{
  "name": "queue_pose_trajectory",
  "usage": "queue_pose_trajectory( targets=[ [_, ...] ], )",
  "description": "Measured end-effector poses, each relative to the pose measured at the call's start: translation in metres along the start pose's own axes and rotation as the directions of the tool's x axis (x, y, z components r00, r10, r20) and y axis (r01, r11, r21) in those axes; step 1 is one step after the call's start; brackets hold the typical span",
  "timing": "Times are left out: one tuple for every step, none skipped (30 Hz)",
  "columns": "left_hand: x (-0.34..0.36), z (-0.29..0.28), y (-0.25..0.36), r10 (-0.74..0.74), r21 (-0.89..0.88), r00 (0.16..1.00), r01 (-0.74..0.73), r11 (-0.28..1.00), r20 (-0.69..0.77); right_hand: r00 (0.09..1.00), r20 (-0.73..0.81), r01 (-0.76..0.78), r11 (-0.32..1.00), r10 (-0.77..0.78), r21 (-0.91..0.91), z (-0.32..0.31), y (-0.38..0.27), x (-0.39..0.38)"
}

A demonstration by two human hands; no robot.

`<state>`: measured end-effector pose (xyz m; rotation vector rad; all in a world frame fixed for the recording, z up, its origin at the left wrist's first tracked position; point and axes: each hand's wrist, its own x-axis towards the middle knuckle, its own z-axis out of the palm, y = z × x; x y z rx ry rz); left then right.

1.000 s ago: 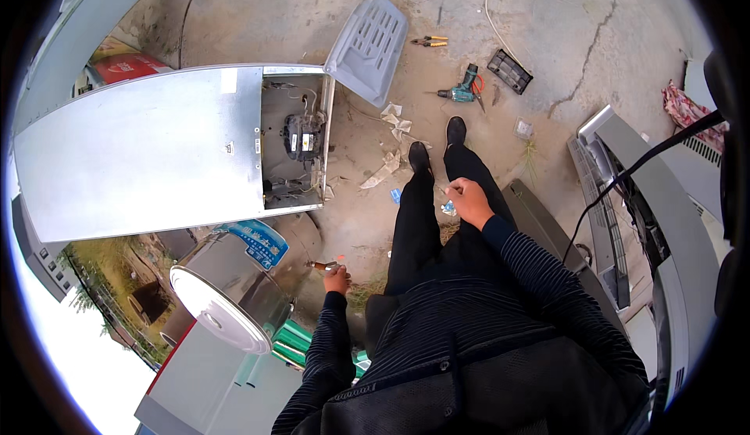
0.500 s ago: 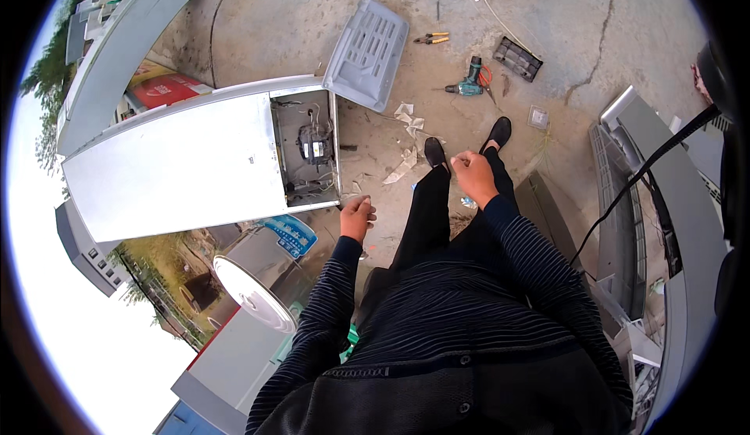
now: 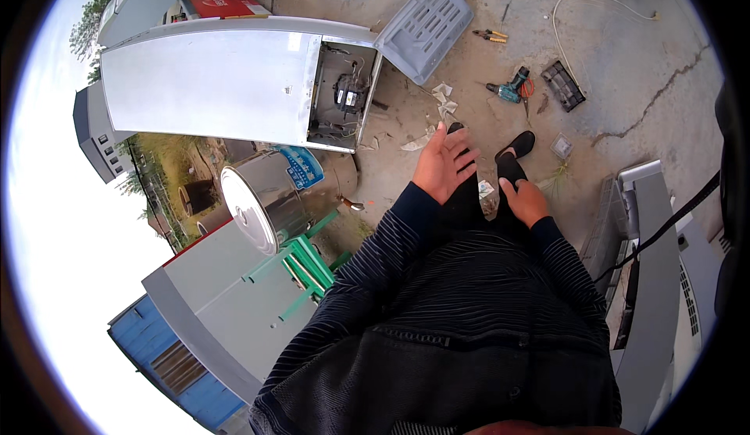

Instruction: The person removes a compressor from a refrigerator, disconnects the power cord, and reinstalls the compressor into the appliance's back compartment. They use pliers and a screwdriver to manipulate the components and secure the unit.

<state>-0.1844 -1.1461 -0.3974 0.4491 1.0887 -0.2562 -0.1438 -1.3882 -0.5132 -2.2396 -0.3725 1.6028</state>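
Observation:
My left hand (image 3: pixel 447 163) is raised in front of my legs, palm turned up, fingers spread, holding nothing. Beside it on the right, my right hand (image 3: pixel 526 202) hangs over my leg; its thumb stands out, the other fingers are hidden beneath it, and nothing shows in it. Ahead on the left lies a long white refrigerator cabinet (image 3: pixel 207 83) with its end compartment open. Inside that sits a black compressor (image 3: pixel 349 94) among wires. A grey slotted plastic panel (image 3: pixel 424 33) leans by the cabinet's corner. Neither hand touches these.
On the concrete floor are a teal cordless drill (image 3: pixel 512 85), yellow-handled pliers (image 3: pixel 491 36), a black plastic tray (image 3: pixel 563 86) and a white hose (image 3: pixel 556 13). A metal drum (image 3: pixel 269 193) and green rack (image 3: pixel 308 265) stand left. Grey appliance casings (image 3: pixel 652 294) and a black cable (image 3: pixel 664 224) lie right.
My view has turned, and the drum and green rack show more fully. My left hand has come away from the cabinet's edge and spread its fingers; my right hand has drawn back and lower.

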Motion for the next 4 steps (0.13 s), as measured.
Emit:
queue_pose_trajectory(
  targets=[
    [0.009,-0.004,0.006,0.148,0.033,0.984,-0.152,0.988,0.101,0.987,-0.074,-0.132,0.979,0.145,0.153,0.007,0.055,0.015],
    [0.013,-0.008,0.013,0.158,0.092,0.982,-0.167,0.982,0.102,0.976,-0.194,-0.038,0.958,0.096,0.286,0.002,0.072,0.018],
    [0.015,-0.014,0.016,0.157,0.134,0.982,-0.17,0.976,0.105,0.947,-0.312,0.054,0.919,0.077,0.39,-0.007,0.092,0.014],
    [0.019,-0.017,0.024,0.156,0.181,0.98,-0.176,0.968,0.12,0.895,-0.439,0.161,0.865,0.074,0.474,-0.025,0.107,0.009]
  ],
)
